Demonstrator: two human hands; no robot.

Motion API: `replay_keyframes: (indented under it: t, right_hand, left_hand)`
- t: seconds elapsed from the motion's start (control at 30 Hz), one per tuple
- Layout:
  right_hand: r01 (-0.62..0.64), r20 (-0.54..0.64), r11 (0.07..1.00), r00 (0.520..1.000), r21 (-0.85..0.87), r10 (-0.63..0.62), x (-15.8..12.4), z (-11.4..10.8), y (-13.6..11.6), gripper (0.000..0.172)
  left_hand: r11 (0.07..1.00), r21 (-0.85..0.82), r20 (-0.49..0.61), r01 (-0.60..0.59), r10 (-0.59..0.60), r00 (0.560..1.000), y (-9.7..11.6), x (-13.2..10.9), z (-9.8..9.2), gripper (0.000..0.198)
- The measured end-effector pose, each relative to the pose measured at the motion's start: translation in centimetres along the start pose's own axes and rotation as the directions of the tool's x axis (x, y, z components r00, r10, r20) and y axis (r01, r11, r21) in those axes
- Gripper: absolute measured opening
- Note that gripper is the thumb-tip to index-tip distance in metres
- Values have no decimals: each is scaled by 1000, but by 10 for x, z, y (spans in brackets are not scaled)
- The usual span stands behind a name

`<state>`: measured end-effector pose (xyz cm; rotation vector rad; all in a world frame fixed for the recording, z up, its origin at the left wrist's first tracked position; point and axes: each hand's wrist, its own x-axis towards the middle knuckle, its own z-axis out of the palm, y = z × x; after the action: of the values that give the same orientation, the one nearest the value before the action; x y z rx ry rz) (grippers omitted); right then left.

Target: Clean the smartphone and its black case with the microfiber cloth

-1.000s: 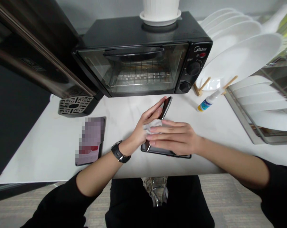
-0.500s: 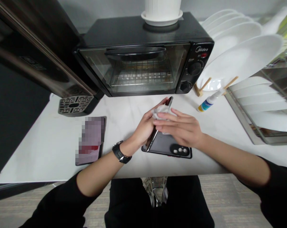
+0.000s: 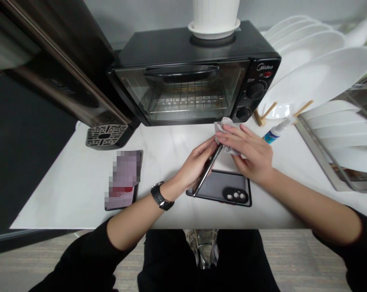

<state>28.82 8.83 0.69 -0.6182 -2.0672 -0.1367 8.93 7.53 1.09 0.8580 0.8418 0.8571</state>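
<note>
My left hand (image 3: 198,160) grips a smartphone (image 3: 207,172), tilted on its edge above the table. A crumpled white tissue (image 3: 224,123) is pressed under the fingers of my right hand (image 3: 250,150), at the upper end of the phone. Below the phone lies a black phone case (image 3: 228,182) with its camera cutouts on the right. To the left, a second phone or tablet (image 3: 124,178) lies flat, its screen pixelated.
A black toaster oven (image 3: 186,93) stands at the back, bearing a white pot (image 3: 215,16). A drinks dispenser (image 3: 107,134) is at left. On the right are a spray bottle (image 3: 274,133), white plates (image 3: 323,77) in a wooden rack, and a dish drainer (image 3: 320,162).
My right hand has slid the tissue from the phone's middle to its upper end, uncovering more of the case below. The whole view has shifted slightly.
</note>
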Motion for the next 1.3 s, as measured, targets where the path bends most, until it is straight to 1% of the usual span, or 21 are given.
replay_keyframes:
  t: [0.07,0.13,0.23,0.3,0.37,0.47,0.57,0.63,0.67,0.7,0.73,0.83,0.9,1.0,1.07,1.13,1.17,1.2,1.23,1.27,1.3]
  right_hand:
    - [9,21,1000,1000,13,-10,0,2,-2,50]
    - [99,81,994,991,50,-103,0,4,-12,43]
    - [318,151,943,932,94,-330,2,4,-30,34]
    - [341,188,936,917,85,-351,2,2,-31,34]
    - [245,163,968,954,58,-251,1,0,-23,36]
    - [101,34,995,994,12,-101,0,0,-5,41]
    - [52,-18,998,998,-25,-53,0,3,2,38]
    - [-11,-39,999,999,-30,10,0,4,-1,29]
    - [-62,-50,998,997,-23,61,1,5,-3,25]
    - [-120,-61,993,991,-13,119,1,5,-5,21]
    - [-180,-72,984,981,3,179,1,6,-6,18]
    - [-302,-118,951,944,63,307,0,7,-9,20]
    - [-354,-144,931,920,92,364,-2,8,-8,21]
    - [-448,-177,884,867,130,466,-4,11,-8,24]
    - [-517,-170,838,822,175,543,-5,13,-8,26]
    - [-561,-138,798,792,221,595,-6,15,-8,26]
    - [-562,-123,793,792,235,598,-7,15,-8,26]
    - [-550,-111,799,802,242,586,-7,15,-8,25]
    - [-532,-101,811,818,245,567,-6,15,-8,24]
    - [-512,-90,823,833,246,545,-6,15,-8,23]
    - [-494,-87,834,846,247,527,-6,15,-8,23]
  left_hand:
    - [999,-46,20,15,-14,1000,0,-1,1,56]
    - [997,-70,48,-35,38,998,1,-1,0,49]
    - [988,-68,79,-141,146,986,2,0,-1,46]
    - [987,-90,94,-134,142,985,2,0,-1,45]
    - [993,-101,104,-57,68,992,3,-2,0,42]
    - [993,-92,170,69,-52,984,7,-8,1,46]
    - [984,-77,264,161,-135,955,9,-11,-2,47]
    - [978,-35,359,207,-182,916,8,-8,-8,48]
    - [974,-21,420,226,-197,886,6,-6,-10,49]
    - [965,-10,497,262,-223,839,4,-4,-13,52]
    - [964,-36,542,262,-201,816,2,-2,-15,54]
    - [964,-107,580,245,-140,803,-3,2,-20,54]
    - [972,-103,603,210,-107,791,-4,4,-21,53]
    - [990,-36,642,138,-83,762,-2,2,-21,53]
    - [993,54,656,105,-114,746,4,-3,-18,47]
    - [975,216,624,44,-173,762,11,-9,-14,40]
    - [942,336,568,-11,-194,800,14,-13,-11,43]
    - [887,456,476,-76,-170,863,16,-15,-9,47]
    - [826,544,378,-148,-84,922,17,-16,-8,50]
    - [765,604,291,-223,49,956,16,-16,-7,52]
    - [717,629,233,-300,195,953,15,-15,-6,51]
